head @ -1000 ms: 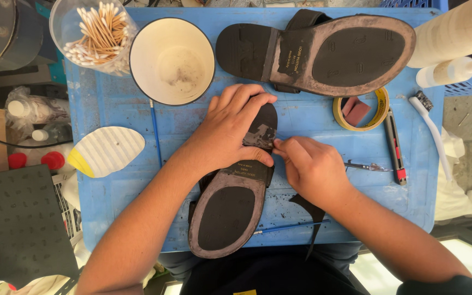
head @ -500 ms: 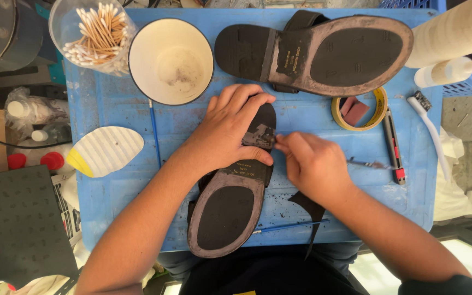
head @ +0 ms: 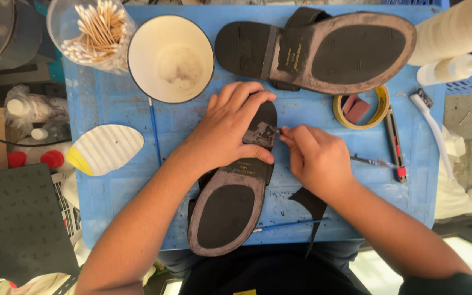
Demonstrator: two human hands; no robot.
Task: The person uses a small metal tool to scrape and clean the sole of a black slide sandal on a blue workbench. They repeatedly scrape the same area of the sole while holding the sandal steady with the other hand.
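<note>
A dark sandal (head: 230, 207) lies sole-up on the blue work surface (head: 110, 109), heel end pointing away from me. My left hand (head: 230, 128) presses down on its heel part, fingers spread over the worn rubber. My right hand (head: 315, 158) pinches a small piece of the heel's edge between thumb and forefinger, right beside the left hand's fingertips. A second sandal (head: 323, 49) lies sole-up across the far side of the surface.
A white bowl (head: 170, 57) and a clear cup of cotton swabs (head: 96, 33) stand at the back left. A yellow tape roll (head: 361, 106), a utility knife (head: 394, 145) and a white brush (head: 432, 125) lie at the right. A white sole piece (head: 105, 148) lies left.
My right hand has shifted slightly up along the heel's edge, still pinching there. My left hand stays pressed on the sandal.
</note>
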